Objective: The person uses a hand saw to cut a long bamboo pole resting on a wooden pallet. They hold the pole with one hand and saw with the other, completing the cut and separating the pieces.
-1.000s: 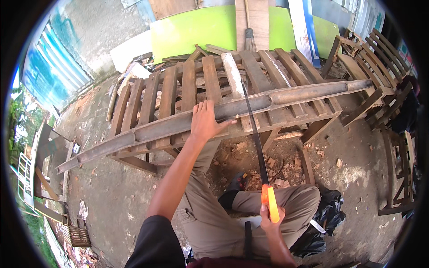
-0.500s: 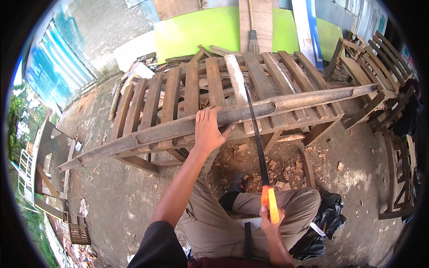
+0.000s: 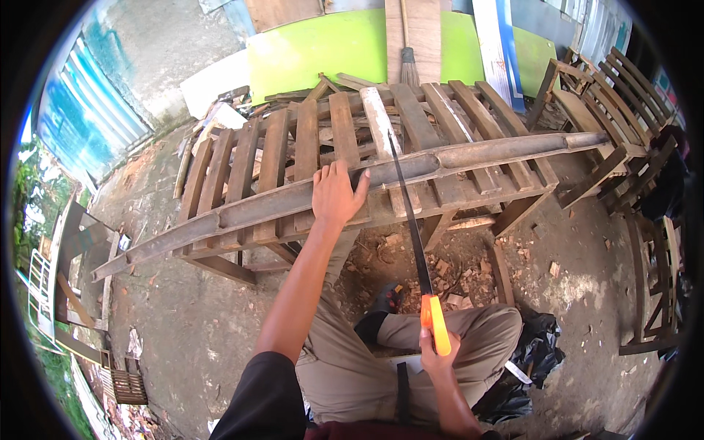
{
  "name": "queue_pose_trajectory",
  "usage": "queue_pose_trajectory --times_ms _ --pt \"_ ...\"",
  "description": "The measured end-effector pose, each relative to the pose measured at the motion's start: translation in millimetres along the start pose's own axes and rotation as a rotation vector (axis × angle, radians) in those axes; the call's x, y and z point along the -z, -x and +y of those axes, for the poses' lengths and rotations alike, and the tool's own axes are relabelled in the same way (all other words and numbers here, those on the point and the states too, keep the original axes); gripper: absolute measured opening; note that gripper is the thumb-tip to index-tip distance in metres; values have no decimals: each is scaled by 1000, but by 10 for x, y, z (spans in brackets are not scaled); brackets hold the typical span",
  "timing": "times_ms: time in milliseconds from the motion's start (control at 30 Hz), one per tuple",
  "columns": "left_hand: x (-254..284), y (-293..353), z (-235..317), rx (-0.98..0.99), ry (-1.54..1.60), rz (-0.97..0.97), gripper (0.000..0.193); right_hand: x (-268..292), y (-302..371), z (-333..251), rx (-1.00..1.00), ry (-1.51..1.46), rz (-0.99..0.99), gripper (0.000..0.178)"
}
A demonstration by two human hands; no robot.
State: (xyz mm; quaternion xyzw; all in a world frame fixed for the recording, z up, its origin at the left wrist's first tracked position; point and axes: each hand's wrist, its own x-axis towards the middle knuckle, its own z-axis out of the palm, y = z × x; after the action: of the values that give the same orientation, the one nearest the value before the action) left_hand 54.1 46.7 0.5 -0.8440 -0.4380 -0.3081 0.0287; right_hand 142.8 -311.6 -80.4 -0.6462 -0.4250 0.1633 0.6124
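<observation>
A long grey-brown half-round pole [image 3: 455, 158] lies across a slatted wooden bench [image 3: 293, 147], running from lower left to upper right. My left hand [image 3: 336, 194] presses flat on the pole near its middle, fingers spread. My right hand [image 3: 438, 352] grips the orange handle of a hand saw [image 3: 408, 213]. The saw's dark blade reaches up and away from me and crosses the pole just right of my left hand. My knees, in khaki trousers, are below the bench.
Wood chips and offcuts [image 3: 455, 271] litter the ground under the bench. A broom [image 3: 408, 59] leans on green and wooden boards [image 3: 323, 44] at the back. Slatted chairs [image 3: 623, 95] stand on the right, a black bag [image 3: 528, 359] lies by my right leg.
The saw blade has slid a little along its cut across the pole. My left hand stays pressed on the pole, and the view has tilted slightly.
</observation>
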Motion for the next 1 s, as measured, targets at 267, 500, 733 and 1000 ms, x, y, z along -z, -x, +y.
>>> queue_pose_trajectory --times_ms 267,500,733,1000 --pt "-27 -24 54 36 -35 34 51 -242 -311 -251 -121 -80 22 10" --pt "4 -99 76 127 -11 -27 54 -282 -381 -367 -110 -114 47 10" --pt "-56 -104 68 124 -35 26 38 -193 -437 -512 -53 3 6 10" --pt "-60 -72 28 133 -19 -7 39 -170 -339 -504 -181 -11 -13 16"
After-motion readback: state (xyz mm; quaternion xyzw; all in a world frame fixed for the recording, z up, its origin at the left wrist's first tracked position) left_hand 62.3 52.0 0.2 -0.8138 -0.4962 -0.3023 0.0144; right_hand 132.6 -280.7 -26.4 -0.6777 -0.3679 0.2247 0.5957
